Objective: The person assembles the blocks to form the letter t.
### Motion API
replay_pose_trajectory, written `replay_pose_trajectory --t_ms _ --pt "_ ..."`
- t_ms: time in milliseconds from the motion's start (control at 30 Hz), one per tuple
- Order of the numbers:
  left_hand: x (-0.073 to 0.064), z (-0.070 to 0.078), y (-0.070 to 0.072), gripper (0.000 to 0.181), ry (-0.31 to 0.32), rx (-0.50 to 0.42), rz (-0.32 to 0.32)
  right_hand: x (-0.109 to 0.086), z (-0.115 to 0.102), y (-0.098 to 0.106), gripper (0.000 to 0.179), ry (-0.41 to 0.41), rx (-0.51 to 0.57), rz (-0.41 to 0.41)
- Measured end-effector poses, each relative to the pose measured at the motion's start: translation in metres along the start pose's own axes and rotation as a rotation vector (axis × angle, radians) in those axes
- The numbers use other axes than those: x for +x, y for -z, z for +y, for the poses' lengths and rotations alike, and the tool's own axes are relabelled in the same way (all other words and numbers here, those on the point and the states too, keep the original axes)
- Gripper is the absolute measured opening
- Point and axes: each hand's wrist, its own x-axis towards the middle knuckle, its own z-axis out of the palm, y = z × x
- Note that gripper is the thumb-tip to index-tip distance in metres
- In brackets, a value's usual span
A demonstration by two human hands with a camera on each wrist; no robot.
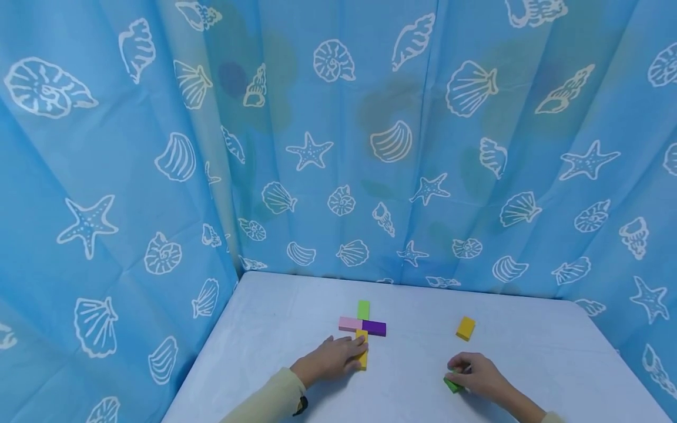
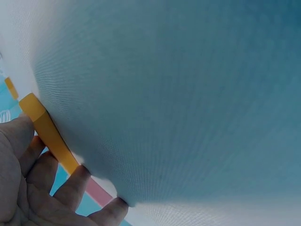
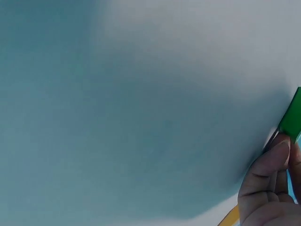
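My left hand lies at a long yellow block, thumb by its near part and a finger across its top. In the left wrist view the thumb and fingers touch this yellow block along one side. Beyond it, a pink block, a purple block and a light green block make a cross shape with the yellow one. My right hand pinches a green block near the table surface; its fingertips partly cover the block.
A second yellow block lies on the white table, beyond my right hand. Blue curtains with white shell and starfish prints hang behind the table's far edge and along its left side.
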Motion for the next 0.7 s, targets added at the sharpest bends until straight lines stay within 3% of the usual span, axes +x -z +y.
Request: replay_pose_trajectory --t_ms 433,700 --pt "0.001 0.000 0.000 0.050 -0.006 -0.009 0.013 0.000 -0.026 -0.019 0.021 0.095 -0.016 -0.011" --pt "0.000 0.000 0.001 0.051 -0.015 -0.013 0.006 -0.005 -0.027 -0.019 0.024 0.035 0.003 -0.039"
